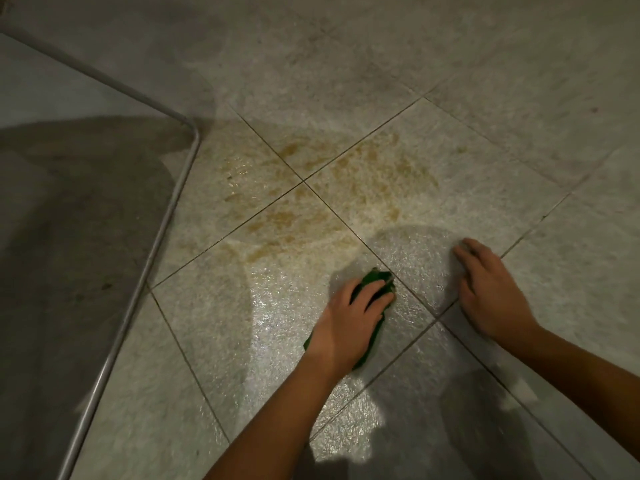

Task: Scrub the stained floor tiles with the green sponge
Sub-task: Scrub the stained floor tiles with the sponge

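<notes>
The green sponge [375, 279] is a thin pad lying flat on the wet floor tiles [221, 323], near the middle of the view. My left hand [353, 317] lies on top of it and presses it down, fingers spread forward, so most of the pad is hidden. To its right, my right hand [488, 289] rests on the bare tile with fingers loosely bent and holds nothing. A brown-yellow stain [349, 178] spreads over several tiles around a grout crossing, beyond both hands. The sponge sits just short of the stain's near edge.
A thin metal rail [169, 209] runs diagonally along the left and bends at a corner; behind it lies darker, shadowed floor [69, 220]. The tiles near the hands glisten with water. Pale tiles stretch away to the top and right.
</notes>
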The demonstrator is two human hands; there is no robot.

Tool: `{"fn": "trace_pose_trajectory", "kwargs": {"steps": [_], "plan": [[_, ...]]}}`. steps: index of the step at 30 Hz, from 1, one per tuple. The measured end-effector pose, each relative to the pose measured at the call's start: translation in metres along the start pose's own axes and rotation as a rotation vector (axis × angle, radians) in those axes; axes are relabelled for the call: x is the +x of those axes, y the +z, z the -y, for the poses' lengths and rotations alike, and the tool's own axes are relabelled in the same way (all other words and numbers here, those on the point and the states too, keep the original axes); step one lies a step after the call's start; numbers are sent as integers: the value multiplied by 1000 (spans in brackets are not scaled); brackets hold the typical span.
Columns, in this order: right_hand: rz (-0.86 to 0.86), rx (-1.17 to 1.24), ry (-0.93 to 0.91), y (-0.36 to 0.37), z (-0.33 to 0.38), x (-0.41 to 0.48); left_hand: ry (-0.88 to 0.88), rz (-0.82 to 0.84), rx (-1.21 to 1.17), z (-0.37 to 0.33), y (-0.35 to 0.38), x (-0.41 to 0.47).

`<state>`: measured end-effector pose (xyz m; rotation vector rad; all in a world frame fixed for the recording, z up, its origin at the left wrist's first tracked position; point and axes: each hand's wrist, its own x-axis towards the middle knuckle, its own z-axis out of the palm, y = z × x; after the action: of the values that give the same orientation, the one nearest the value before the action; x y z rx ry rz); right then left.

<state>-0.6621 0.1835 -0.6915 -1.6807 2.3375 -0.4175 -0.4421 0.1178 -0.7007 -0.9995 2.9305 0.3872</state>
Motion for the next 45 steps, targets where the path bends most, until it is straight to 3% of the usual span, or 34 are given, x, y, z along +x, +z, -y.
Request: {"fn": "trace_pose_trajectory", "kwargs": {"steps": [7, 14, 19, 22, 30, 34, 40, 45], "plan": [[26, 18, 14, -3, -8, -1, -42, 14, -106, -13, -15, 51], [18, 11, 7, -3, -5, -3, -377, 45, -208, 20, -16, 25], [47, 16, -12, -4, -8, -2, -129, -151, -13, -4, -7, 17], [56, 38, -15, -5, -11, -2, -54, -126, 23, -22, -1, 36], [66, 66, -35, -6, -16, -2, -165, -56, -52, -28, -20, 82], [76, 70, -53, -9, -16, -3, -343, -56, -128, -5, -24, 68], [130, 93, -55, -15, -19, -3, -277, -42, -128, -18, -15, 50], [147, 125, -34, -14, -22, -2, -99, -78, -105, -47, -7, 68]]}}
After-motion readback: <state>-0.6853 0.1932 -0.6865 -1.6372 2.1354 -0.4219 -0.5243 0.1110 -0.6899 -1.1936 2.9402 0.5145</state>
